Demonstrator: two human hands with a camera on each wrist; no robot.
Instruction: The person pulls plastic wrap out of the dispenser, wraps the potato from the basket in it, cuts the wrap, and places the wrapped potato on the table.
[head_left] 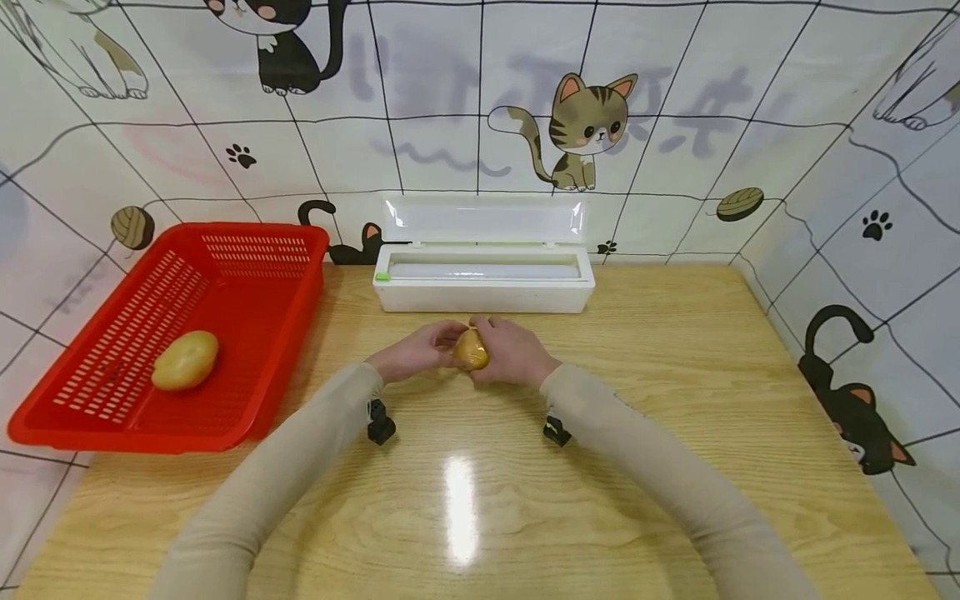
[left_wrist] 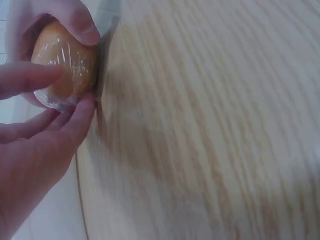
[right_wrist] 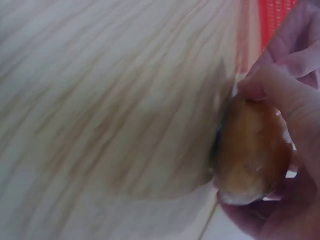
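A yellowish-brown potato (head_left: pixel 472 350) wrapped in shiny clear cling film is held between both hands over the table, in front of a white box. My right hand (head_left: pixel 516 350) grips it from the right, with thumb and fingers round its body in the right wrist view. From the other side, my left hand (head_left: pixel 418 352) has its thumb and fingers about the potato's end, where the film (left_wrist: pixel 59 104) bunches up in the left wrist view. The white cling film dispenser (head_left: pixel 483 298) stands just behind the hands with its lid (head_left: pixel 483 221) raised.
A red plastic basket (head_left: pixel 255 417) stands at the left of the wooden table (head_left: pixel 675 400), with one pale potato (head_left: pixel 185 361) inside. Behind the table is a wall covering (head_left: pixel 435 150) printed with cats, which continues down the right side.
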